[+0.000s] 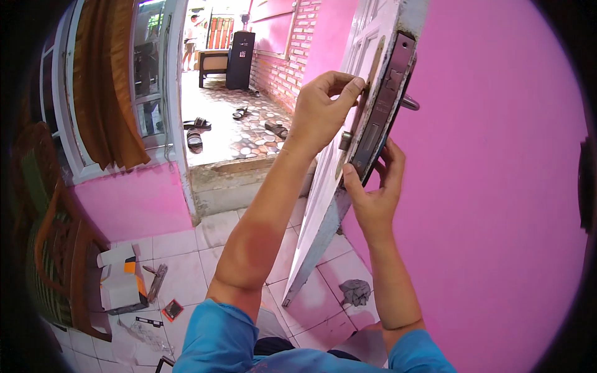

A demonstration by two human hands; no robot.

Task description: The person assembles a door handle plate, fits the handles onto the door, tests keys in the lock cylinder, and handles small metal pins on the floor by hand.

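A white door (311, 217) stands edge-on with a metal mortise lock (377, 109) set in its edge. My left hand (326, 105) is pinched at the upper part of the lock plate on the door's left face; what its fingertips hold is too small to make out. Below it, a cylinder (346, 140) sticks out from that face. My right hand (378, 186) is spread around the lower part of the door edge, thumb on the left face and fingers on the far side, steadying the plates. A lever handle (410, 102) projects on the right face.
An opened box (123, 283), an old handle plate (157, 283), a small packet (172, 309) and a metal strip (149, 322) lie on the tiles. A grey cloth (355, 292) is beside the door's foot. A wooden chair (74, 248) stands left. Beyond the doorway are sandals (194, 140) and a distant person (189, 40).
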